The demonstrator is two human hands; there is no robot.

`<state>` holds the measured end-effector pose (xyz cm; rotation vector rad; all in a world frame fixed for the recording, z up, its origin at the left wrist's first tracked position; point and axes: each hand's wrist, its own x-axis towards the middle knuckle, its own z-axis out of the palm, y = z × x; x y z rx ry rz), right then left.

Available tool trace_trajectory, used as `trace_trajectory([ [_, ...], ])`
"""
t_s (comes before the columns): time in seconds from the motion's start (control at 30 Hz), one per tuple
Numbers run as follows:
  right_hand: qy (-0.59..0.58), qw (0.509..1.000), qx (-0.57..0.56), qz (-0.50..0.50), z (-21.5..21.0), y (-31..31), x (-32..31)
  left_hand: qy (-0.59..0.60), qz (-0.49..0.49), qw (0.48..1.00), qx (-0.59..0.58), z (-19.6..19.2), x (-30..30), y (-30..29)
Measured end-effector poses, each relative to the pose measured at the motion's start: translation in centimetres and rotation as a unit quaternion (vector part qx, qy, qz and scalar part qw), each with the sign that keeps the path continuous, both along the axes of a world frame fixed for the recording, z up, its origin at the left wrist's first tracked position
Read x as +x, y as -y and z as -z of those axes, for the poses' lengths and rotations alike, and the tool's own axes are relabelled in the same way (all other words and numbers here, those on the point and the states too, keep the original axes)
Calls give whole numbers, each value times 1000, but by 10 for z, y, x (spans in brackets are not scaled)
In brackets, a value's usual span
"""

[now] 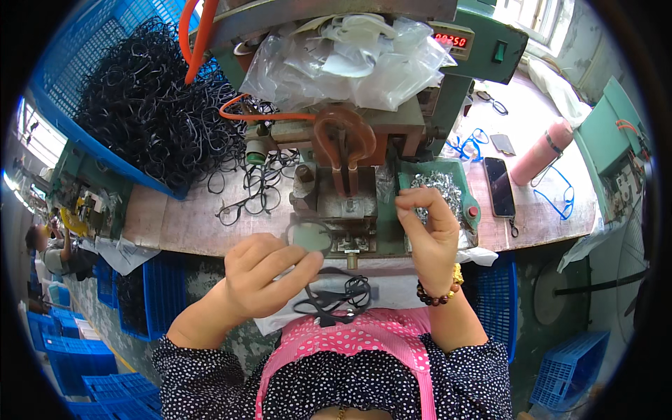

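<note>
My left hand [269, 273] is closed on a black glasses frame [327, 241], holding it just in front of the machine's metal fixture [348, 204]. A rounded rim of the frame shows beyond my fingers; the rest is hidden by the hand. To the right, my right hand [435, 234] is raised with thumb and forefinger pinched together by a green tray [407, 175] of small shiny metal parts [442, 183]. Whatever the pinch holds is too small to make out. Above the fixture hangs a thick copper-coloured loop [344, 136]. More black frames [336, 297] lie on my lap.
At the left, a blue crate [59, 105] overflows with black frames [147, 105], some loose on the table. A plastic bag [343, 59] hangs on the machine. A phone [498, 187], pink bottle [542, 152] and blue glasses [560, 196] are at right. Another person [59, 252] sits far left.
</note>
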<state>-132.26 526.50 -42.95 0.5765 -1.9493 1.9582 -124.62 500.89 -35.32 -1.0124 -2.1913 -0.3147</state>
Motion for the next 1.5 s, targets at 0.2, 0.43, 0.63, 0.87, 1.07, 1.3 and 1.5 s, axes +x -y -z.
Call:
trace_trajectory([
  [0.2,15,999,-34,-14,1,41,-4,114,52,968,217,-2,-8,8],
  [0.43,66,992,-86,-63,-4,62,-4,177,13,871,459,5,-48,15],
  [0.63,86,985,-125,-80,-3,65,-5,198,59,840,502,6,-53,16],
  [0.87,117,980,-140,-80,-8,63,0,213,54,825,521,6,-53,14],
  [1.07,98,976,-165,-105,-8,66,-3,229,57,811,535,0,-36,2],
  [1.3,53,993,-98,-31,2,29,-10,278,41,872,400,17,-27,-27],
  [1.5,78,990,-118,7,8,-1,-14,297,15,884,360,24,-43,-42],
])
